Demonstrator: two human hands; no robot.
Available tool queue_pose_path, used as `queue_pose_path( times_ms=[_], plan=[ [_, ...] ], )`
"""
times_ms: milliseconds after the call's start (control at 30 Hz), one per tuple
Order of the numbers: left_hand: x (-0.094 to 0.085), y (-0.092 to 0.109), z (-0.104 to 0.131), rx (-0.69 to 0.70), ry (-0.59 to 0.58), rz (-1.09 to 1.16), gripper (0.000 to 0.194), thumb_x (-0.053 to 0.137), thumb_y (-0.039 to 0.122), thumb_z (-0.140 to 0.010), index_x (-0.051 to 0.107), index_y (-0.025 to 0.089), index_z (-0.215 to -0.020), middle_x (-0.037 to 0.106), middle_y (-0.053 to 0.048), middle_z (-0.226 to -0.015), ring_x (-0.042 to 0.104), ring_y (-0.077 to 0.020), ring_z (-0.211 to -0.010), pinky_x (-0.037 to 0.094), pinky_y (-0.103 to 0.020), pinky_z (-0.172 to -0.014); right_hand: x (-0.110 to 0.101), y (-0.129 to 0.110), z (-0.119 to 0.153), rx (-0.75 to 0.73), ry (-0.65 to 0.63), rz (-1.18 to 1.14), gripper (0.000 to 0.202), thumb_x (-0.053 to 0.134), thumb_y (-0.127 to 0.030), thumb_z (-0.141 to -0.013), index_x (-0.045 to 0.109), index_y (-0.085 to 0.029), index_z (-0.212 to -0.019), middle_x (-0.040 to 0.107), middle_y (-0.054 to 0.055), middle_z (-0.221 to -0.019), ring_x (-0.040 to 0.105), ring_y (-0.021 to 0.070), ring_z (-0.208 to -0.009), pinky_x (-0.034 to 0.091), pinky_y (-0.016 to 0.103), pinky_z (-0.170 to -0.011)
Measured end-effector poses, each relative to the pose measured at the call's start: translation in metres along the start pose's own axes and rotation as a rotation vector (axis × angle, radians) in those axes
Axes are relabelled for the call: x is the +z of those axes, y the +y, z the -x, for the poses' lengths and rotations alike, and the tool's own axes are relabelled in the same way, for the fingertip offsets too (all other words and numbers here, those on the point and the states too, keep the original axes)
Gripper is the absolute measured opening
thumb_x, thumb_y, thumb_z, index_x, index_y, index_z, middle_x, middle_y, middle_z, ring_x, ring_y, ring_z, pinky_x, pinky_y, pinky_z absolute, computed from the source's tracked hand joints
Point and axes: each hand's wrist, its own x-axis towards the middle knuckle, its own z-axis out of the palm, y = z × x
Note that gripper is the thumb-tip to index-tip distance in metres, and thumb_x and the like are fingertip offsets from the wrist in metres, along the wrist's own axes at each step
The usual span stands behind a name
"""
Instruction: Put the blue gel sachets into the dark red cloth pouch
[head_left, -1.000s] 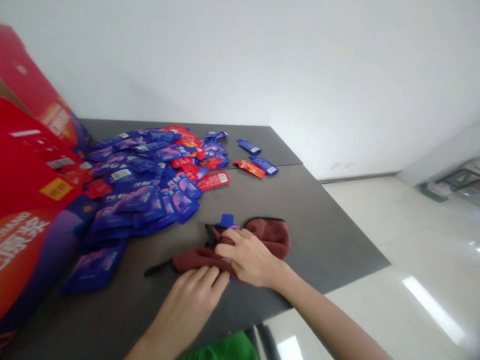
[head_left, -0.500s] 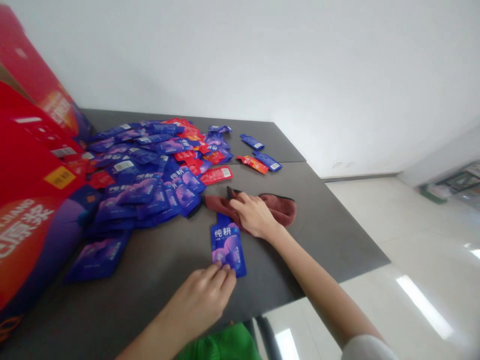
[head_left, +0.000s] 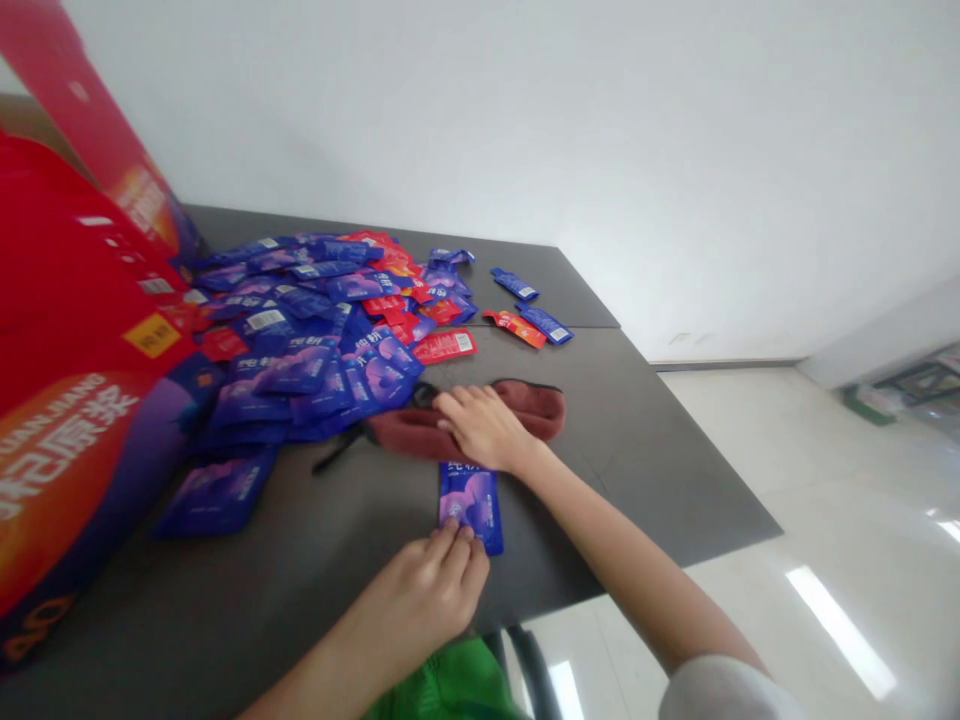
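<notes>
On the dark table, my left hand (head_left: 442,575) pinches the lower end of a blue and purple pouch (head_left: 471,500) that lies flat. Just above it, my right hand (head_left: 480,425) is closed on a reddish-brown cloth (head_left: 409,432) with black edging. The cloth covers the top end of the pouch. A black strap or cord (head_left: 336,452) trails from the cloth's left side. To the left of the cloth spreads a large heap of blue pouches (head_left: 300,365), with red pouches (head_left: 375,250) among them.
Red and blue printed cartons (head_left: 90,330) stand at the left. A red pouch (head_left: 444,346), an orange pouch (head_left: 516,327) and two blue pouches (head_left: 514,283) lie apart beyond the cloth. The table (head_left: 675,480) ends at the right, above a pale floor. A white wall rises behind.
My right hand has moved the cloth a little left and toward me, over the pouch's top end. My left hand keeps its pinch on the pouch. The view has shifted slightly.
</notes>
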Motion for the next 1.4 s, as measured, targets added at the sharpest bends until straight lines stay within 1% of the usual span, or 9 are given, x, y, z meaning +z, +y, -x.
queue_pose_path(
  times_ms=[133, 233, 333, 533, 733, 900, 1033, 1267, 1400],
  plan=[
    [-0.001, 0.001, 0.004, -0.091, -0.078, 0.095, 0.027, 0.049, 0.011, -0.083, 0.060, 0.014, -0.107, 0.069, -0.008, -0.102, 0.064, -0.0217, -0.095, 0.054, -0.027, -0.067, -0.021, 0.020, -0.001, 0.127, 0.076, -0.098, 0.019, 0.040, -0.028, -0.091, 0.044, -0.016, -0.105, 0.060, 0.008, -0.095, 0.055, 0.0207, -0.089, 0.039, 0.033, -0.079],
    [-0.002, 0.004, 0.006, -0.160, -0.117, 0.129, 0.036, 0.049, 0.006, -0.081, 0.056, 0.016, -0.116, 0.067, -0.008, -0.107, 0.063, -0.0190, -0.096, 0.054, -0.025, -0.067, -0.050, 0.003, 0.027, 0.133, 0.192, -0.272, 0.027, 0.041, -0.034, -0.090, 0.038, -0.017, -0.111, 0.057, 0.009, -0.102, 0.055, 0.0200, -0.093, 0.042, 0.033, -0.081],
    [-0.004, 0.008, 0.006, -0.275, -0.152, 0.075, 0.044, 0.051, 0.003, -0.078, 0.053, 0.018, -0.120, 0.066, -0.008, -0.103, 0.065, -0.0180, -0.085, 0.055, -0.028, -0.068, -0.063, -0.021, 0.053, 0.035, 0.071, -0.338, 0.030, 0.043, -0.037, -0.090, 0.040, -0.019, -0.112, 0.055, 0.009, -0.111, 0.053, 0.0185, -0.101, 0.042, 0.033, -0.087],
    [0.000, 0.016, 0.006, -0.290, -0.135, 0.032, 0.031, 0.056, 0.001, -0.070, 0.064, 0.018, -0.094, 0.065, -0.002, -0.076, 0.064, -0.0174, -0.063, 0.054, -0.025, -0.050, -0.022, -0.036, 0.071, -0.160, 0.042, -0.107, 0.040, 0.042, -0.040, -0.090, 0.042, -0.014, -0.120, 0.046, 0.014, -0.127, 0.040, 0.0240, -0.119, 0.025, 0.045, -0.107],
    [0.002, 0.013, 0.006, -0.165, -0.058, -0.057, 0.026, 0.050, 0.007, -0.076, 0.063, 0.011, -0.098, 0.067, -0.008, -0.082, 0.065, -0.0168, -0.069, 0.053, -0.022, -0.055, 0.001, -0.028, 0.050, -0.308, 0.006, -0.025, 0.016, 0.038, -0.025, -0.091, 0.053, -0.020, -0.088, 0.056, 0.005, -0.097, 0.047, 0.0182, -0.090, 0.039, 0.033, -0.081],
    [0.000, 0.017, 0.001, -0.122, -0.096, -0.081, 0.031, 0.044, 0.004, -0.080, 0.061, 0.009, -0.105, 0.067, -0.014, -0.102, 0.065, -0.0188, -0.091, 0.053, -0.021, -0.067, -0.007, 0.012, 0.006, -0.030, 0.014, 0.031, 0.016, 0.037, -0.026, -0.092, 0.051, -0.018, -0.091, 0.057, 0.006, -0.087, 0.048, 0.0190, -0.082, 0.036, 0.032, -0.076],
    [0.005, 0.026, -0.003, -0.197, -0.106, -0.090, 0.032, 0.046, 0.002, -0.076, 0.061, 0.007, -0.104, 0.067, -0.018, -0.100, 0.066, -0.0217, -0.087, 0.055, -0.026, -0.066, -0.042, 0.009, 0.018, 0.168, 0.193, -0.113, 0.019, 0.033, -0.031, -0.093, 0.046, -0.018, -0.089, 0.056, 0.007, -0.088, 0.048, 0.0190, -0.081, 0.037, 0.031, -0.074],
    [0.003, 0.020, -0.004, -0.115, -0.111, -0.011, 0.025, 0.053, 0.006, -0.076, 0.061, 0.007, -0.099, 0.067, -0.011, -0.081, 0.066, -0.0197, -0.069, 0.054, -0.026, -0.055, -0.025, -0.043, 0.033, -0.148, -0.072, -0.029, 0.024, 0.036, -0.038, -0.092, 0.051, -0.019, -0.096, 0.054, 0.007, -0.095, 0.047, 0.0193, -0.085, 0.039, 0.034, -0.077],
    [-0.001, 0.014, -0.003, -0.066, -0.163, 0.024, 0.027, 0.050, 0.006, -0.080, 0.059, 0.006, -0.105, 0.067, -0.015, -0.098, 0.066, -0.0211, -0.085, 0.055, -0.027, -0.064, -0.018, -0.027, 0.018, -0.042, 0.064, 0.005, 0.039, 0.037, -0.049, -0.090, 0.048, -0.023, -0.116, 0.040, 0.012, -0.129, 0.041, 0.0255, -0.108, 0.036, 0.043, -0.089]
  ],
)
